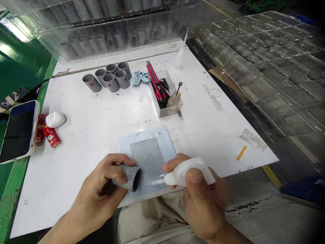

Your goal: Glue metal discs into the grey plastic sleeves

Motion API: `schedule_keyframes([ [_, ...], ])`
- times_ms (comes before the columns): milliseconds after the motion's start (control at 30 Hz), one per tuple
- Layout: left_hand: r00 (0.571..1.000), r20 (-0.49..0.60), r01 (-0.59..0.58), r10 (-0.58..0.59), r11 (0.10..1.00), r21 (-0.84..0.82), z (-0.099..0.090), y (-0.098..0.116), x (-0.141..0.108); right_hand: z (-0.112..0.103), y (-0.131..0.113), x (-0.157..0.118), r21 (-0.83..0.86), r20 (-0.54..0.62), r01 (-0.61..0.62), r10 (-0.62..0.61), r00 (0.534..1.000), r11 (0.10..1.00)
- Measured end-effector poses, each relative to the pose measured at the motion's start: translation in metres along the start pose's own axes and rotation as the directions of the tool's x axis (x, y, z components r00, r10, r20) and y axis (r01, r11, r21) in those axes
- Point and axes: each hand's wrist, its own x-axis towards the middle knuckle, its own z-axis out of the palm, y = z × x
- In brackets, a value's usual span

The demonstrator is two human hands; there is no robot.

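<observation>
A short grey PVC pipe coupling point(129, 177), its long axis nearly level and open mouth facing right, is clamped in the left hand point(99, 189) above a pale blue mat point(169, 142). The right hand point(203, 196) clamps a white plastic squeeze bottle point(189, 173), its thin nozzle point(157, 182) pointing left, just beside that mouth. A cluster of matching grey couplings point(106, 77) stands farther off on the white table point(76, 142).

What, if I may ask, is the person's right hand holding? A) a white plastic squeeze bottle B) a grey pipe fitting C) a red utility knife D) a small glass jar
A: the right hand grips a white plastic squeeze bottle, its thin nozzle pointing toward the grey pipe fitting in the left hand.
</observation>
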Motion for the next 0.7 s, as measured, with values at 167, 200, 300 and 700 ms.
schedule_keyframes([
  [167, 1.0, 0.026, 0.015, -0.015, 0.999, -0.032, -0.0009, 0.0007, 0.0024, -0.0007, 0.005, -0.0005, 0.013, 0.029, -0.005, 0.005, 1.0, 1.0],
  [200, 1.0, 0.026, 0.014, -0.013, 0.999, -0.032, -0.0011, 0.0007, 0.0023, -0.0008, 0.0047, -0.0005, 0.015, 0.028, -0.009, 0.009, 1.0, 1.0],
  [300, 1.0, 0.025, 0.016, -0.015, 0.999, -0.028, -0.0013, 0.0007, 0.0027, -0.0011, 0.0035, -0.0003, 0.013, 0.047, -0.011, 0.011, 0.999, 1.0],
  [700, 1.0, 0.004, -0.022, 0.022, 1.0, 0.022, 0.0001, 0.0003, 0.0022, -0.0025, 0.0032, -0.0003, -0.002, 0.068, -0.015, 0.015, 0.998, 1.0],
])
